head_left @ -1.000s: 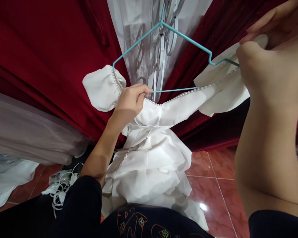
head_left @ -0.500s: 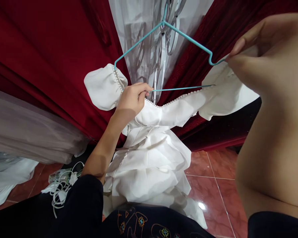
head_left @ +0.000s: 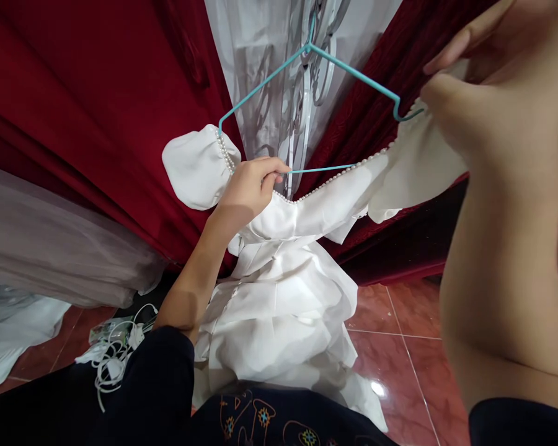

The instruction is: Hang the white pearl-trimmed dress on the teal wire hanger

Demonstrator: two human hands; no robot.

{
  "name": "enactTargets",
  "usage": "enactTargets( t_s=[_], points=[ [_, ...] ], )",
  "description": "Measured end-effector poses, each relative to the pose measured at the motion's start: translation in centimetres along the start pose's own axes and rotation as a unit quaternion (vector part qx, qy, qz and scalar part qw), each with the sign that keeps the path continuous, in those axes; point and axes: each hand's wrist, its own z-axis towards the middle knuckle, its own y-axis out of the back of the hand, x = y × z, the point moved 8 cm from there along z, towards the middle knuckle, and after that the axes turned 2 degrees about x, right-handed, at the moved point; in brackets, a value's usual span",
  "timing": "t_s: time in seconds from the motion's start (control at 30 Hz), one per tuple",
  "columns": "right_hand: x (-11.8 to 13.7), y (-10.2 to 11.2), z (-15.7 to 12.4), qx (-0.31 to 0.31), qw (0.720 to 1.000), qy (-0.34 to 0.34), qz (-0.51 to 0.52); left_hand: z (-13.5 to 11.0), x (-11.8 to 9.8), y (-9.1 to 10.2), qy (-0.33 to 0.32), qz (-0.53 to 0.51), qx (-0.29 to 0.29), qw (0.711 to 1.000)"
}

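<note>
A white dress point(head_left: 288, 297) with pearl-beaded neckline and puffed sleeves hangs in front of me. Above its neckline is a light blue hanger point(head_left: 353, 71), its left end under the beaded edge of the left sleeve point(head_left: 193, 167). My left hand point(head_left: 253, 183) is closed around the hanger's lower bar, by the bodice. At the upper right, my right hand point(head_left: 493, 80) pinches the top of the right sleeve point(head_left: 423, 161), holding it up beside the hanger's notched right end, whose tip shows. The right fingers partly hide the cloth they grip.
Red curtains point(head_left: 97, 93) flank a white metal stand point(head_left: 302, 111) behind the hanger. Grey sheer fabric point(head_left: 51, 235) hangs at left. A tangle of white cables point(head_left: 111, 365) lies at lower left, and red floor tiles point(head_left: 400, 359) show at lower right.
My right hand has moved up, lifting the right sleeve with it. The sleeve's beaded edge now rises toward the hanger's notched end, whose tip has come into view. My left hand stays nearly still.
</note>
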Motion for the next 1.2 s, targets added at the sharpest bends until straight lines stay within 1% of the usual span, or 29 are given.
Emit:
enactTargets(
  t_s=[0.03, 0.1, 0.17, 0.23, 0.27, 0.3, 0.37, 0.4, 0.43, 0.47, 0.5, 0.53, 0.57, 0.63, 0.67, 0.7, 0.73, 0.77, 0.83, 0.87, 0.9, 0.97, 1.0, 1.03, 1.07, 1.1, 1.13, 1.17, 1.2],
  points=[
    [0.2, -0.7, 0.1, -0.009, 1.000, 0.016, 0.019, 0.0, 0.1, 0.1, 0.000, 0.006, -0.002, 1.000],
    [1.0, -1.7, -0.5, -0.023, 0.998, 0.047, 0.040, 0.0, 0.4, 0.3, 0.000, 0.019, -0.005, 1.000],
    [2.9, -1.8, -2.3, -0.050, 0.994, 0.096, 0.033, -0.1, 0.5, 0.5, -0.006, 0.022, -0.011, 1.000],
    [5.3, -1.8, -4.9, -0.074, 0.982, 0.174, 0.029, -0.2, 0.4, 0.7, -0.018, 0.018, -0.022, 0.999],
    [6.2, -2.3, -6.2, -0.062, 0.977, 0.201, 0.026, -0.3, 0.2, 0.7, -0.026, 0.015, -0.028, 0.999],
    [6.7, -3.2, -7.4, -0.029, 0.976, 0.216, 0.020, -0.5, 0.0, 0.8, -0.033, 0.013, -0.034, 0.999],
    [6.2, -6.4, -9.5, 0.075, 0.975, 0.210, -0.008, -0.7, -0.4, 0.6, -0.046, 0.012, -0.033, 0.998],
    [5.4, -7.8, -10.4, 0.110, 0.973, 0.202, -0.032, -0.9, -0.6, 0.3, -0.052, 0.013, -0.027, 0.998],
    [4.5, -9.0, -11.2, 0.126, 0.971, 0.195, -0.062, -1.1, -0.9, 0.1, -0.062, 0.014, -0.019, 0.998],
    [3.7, -9.8, -11.7, 0.126, 0.971, 0.187, -0.084, -1.3, -1.2, 0.0, -0.075, 0.017, -0.014, 0.997],
    [3.0, -10.3, -12.1, 0.116, 0.972, 0.182, -0.095, -1.6, -1.6, 0.0, -0.094, 0.023, -0.018, 0.995],
    [2.5, -10.5, -12.4, 0.100, 0.975, 0.175, -0.098, -1.9, -1.9, 0.2, -0.116, 0.036, -0.036, 0.992],
    [2.3, -10.6, -12.6, 0.084, 0.978, 0.166, -0.092, -2.2, -2.2, 0.8, -0.137, 0.058, -0.068, 0.986],
    [2.5, -10.5, -12.8, 0.058, 0.984, 0.153, -0.076, -2.7, -2.3, 2.7, -0.163, 0.131, -0.174, 0.962],
    [2.8, -10.4, -13.0, 0.050, 0.985, 0.152, -0.071, -2.9, -2.0, 3.9, -0.160, 0.171, -0.229, 0.945],
    [3.3, -10.5, -13.2, 0.045, 0.985, 0.155, -0.069, -2.9, -1.3, 5.0, -0.145, 0.201, -0.268, 0.931],
    [3.6, -10.6, -13.3, 0.043, 0.984, 0.160, -0.068, -2.6, -0.4, 6.0, -0.117, 0.219, -0.285, 0.926],
    [3.9, -10.7, -13.4, 0.041, 0.983, 0.164, -0.068, -2.0, 0.7, 6.8, -0.083, 0.222, -0.279, 0.931],
    [3.8, -10.9, -13.5, 0.039, 0.982, 0.167, -0.073, -0.8, 3.1, 8.3, -0.012, 0.203, -0.239, 0.949],
    [3.5, -10.9, -13.4, 0.040, 0.982, 0.165, -0.077, -0.4, 3.9, 9.2, 0.012, 0.194, -0.230, 0.954],
    [3.2, -10.9, -13.2, 0.044, 0.982, 0.164, -0.081, -0.3, 4.3, 10.2, 0.022, 0.190, -0.240, 0.952],
    [2.5, -10.9, -12.9, 0.059, 0.981, 0.166, -0.083, -0.6, 4.6, 12.5, 0.024, 0.207, -0.276, 0.938],
    [2.4, -10.8, -12.8, 0.065, 0.980, 0.168, -0.081, -1.2, 4.7, 13.8, 0.032, 0.225, -0.305, 0.925],
    [2.3, -10.6, -12.7, 0.068, 0.980, 0.172, -0.078, -2.0, 5.0, 15.0, 0.047, 0.243, -0.334, 0.910],
    [2.3, -10.4, -12.7, 0.068, 0.979, 0.177, -0.073, -2.8, 5.5, 15.9, 0.070, 0.251, -0.344, 0.902],
    [2.3, -10.2, -12.6, 0.067, 0.979, 0.180, -0.070, -4.1, 6.2, 17.0, 0.107, 0.263, -0.370, 0.885],
    [2.3, -10.0, -12.6, 0.066, 0.978, 0.184, -0.067, -4.5, 7.0, 16.8, 0.122, 0.236, -0.315, 0.911],
    [2.4, -9.9, -12.6, 0.067, 0.978, 0.187, -0.062, -4.9, 7.9, 15.9, 0.139, 0.211, -0.231, 0.939],
    [2.3, -9.8, -12.6, 0.069, 0.978, 0.189, -0.056, -5.5, 8.3, 14.8, 0.154, 0.197, -0.161, 0.955]
  ],
)
